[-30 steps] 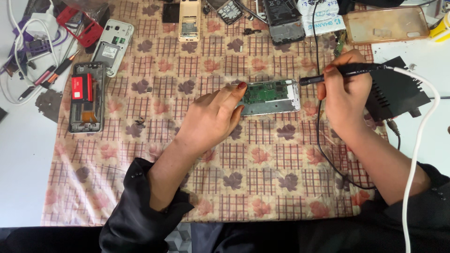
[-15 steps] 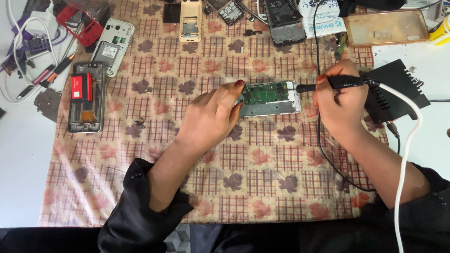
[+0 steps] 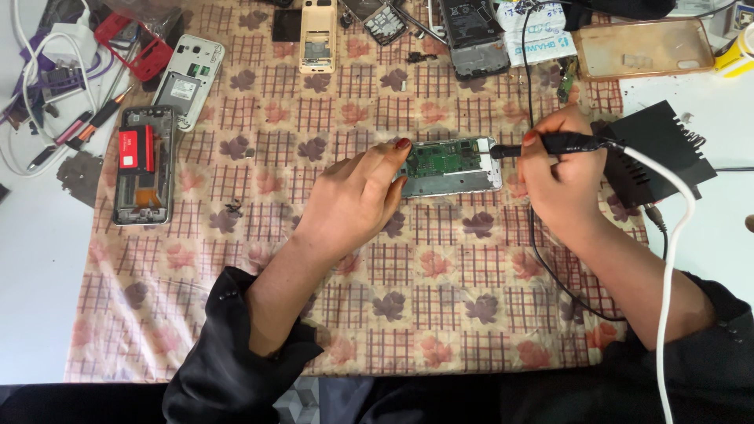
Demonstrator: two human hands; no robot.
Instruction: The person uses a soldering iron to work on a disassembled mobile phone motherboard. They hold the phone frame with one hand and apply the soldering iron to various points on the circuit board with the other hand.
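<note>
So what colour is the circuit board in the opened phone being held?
Green, on the circuit board; head view.

Surface: white table [image 3: 31, 259], mostly covered by a beige checked cloth with a brown and pink leaf print [image 3: 440, 314].
Centre of cloth: opened silver phone with bare green circuit board [image 3: 452, 166].
Left: opened phone frame holding a red battery [image 3: 144, 165]; white phone back shell [image 3: 188, 80].
Far edge: cream keypad phone body [image 3: 317, 35]; clear tan phone case [image 3: 646, 47].
Right: black vented box [image 3: 664, 149].
Far left: tangle of white cables [image 3: 39, 71].
</note>
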